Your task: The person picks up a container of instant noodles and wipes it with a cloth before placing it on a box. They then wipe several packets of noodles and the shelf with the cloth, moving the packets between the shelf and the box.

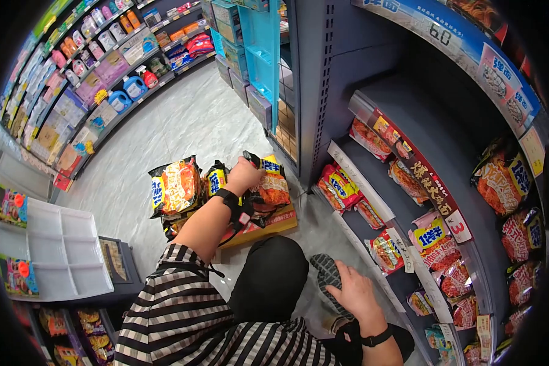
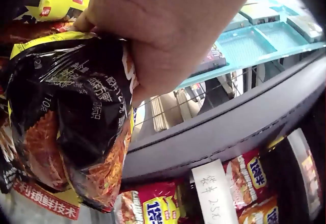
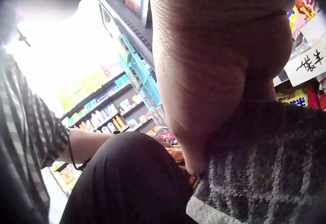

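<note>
My left hand [image 1: 245, 175] grips the upper edge of a black instant noodle packet [image 1: 273, 192], which shows its dark back and noodle picture in the left wrist view. Beside it stand another noodle packet [image 1: 216, 180] and a larger noodle packet [image 1: 180, 183], all over a low carton [image 1: 283, 221] on the floor. At my right knee, my right hand [image 1: 355, 294] holds a dark grey checked cloth [image 1: 325, 277]. In the right wrist view the cloth [image 3: 270, 163] has a pale edge, and the thumb side of the hand covers part of it.
A shelf unit with noodle packets [image 1: 436, 241] and a price strip [image 1: 430, 177] rises close on my right. At the left stands a white divided tray [image 1: 67, 247]. Bottles [image 1: 119, 100] fill far shelves. A dark post [image 1: 323, 85] stands ahead.
</note>
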Available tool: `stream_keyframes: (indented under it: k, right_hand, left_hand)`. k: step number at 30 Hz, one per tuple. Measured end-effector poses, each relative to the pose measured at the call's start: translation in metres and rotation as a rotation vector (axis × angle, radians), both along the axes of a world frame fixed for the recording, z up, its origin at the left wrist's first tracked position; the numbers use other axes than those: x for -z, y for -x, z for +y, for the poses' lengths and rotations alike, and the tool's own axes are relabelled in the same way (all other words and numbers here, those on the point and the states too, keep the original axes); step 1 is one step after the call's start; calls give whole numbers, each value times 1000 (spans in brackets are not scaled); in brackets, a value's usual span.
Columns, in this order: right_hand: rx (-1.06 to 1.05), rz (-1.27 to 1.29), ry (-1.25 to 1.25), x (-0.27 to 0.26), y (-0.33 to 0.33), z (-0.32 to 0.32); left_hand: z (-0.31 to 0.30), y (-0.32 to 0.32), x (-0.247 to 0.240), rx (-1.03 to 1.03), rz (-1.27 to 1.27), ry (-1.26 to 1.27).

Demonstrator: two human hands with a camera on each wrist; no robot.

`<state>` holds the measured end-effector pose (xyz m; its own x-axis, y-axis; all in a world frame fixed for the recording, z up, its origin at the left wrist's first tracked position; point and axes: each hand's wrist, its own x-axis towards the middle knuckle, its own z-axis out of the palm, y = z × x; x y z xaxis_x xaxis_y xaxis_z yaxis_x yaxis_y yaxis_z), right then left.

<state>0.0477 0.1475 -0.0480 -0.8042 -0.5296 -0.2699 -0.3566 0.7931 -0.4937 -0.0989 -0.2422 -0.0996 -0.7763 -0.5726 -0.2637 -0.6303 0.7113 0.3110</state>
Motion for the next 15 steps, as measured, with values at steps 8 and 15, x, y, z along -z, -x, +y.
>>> stream_keyframes:
  k: [8,15]
  right_hand:
    - [-18,-43,-41,0,4,-2]
    - [-5,-64,-64,2,6,-4]
  left_hand:
    - [-36,29,-9,-293,347,-504]
    - [-58,78,58,-220,281,-383]
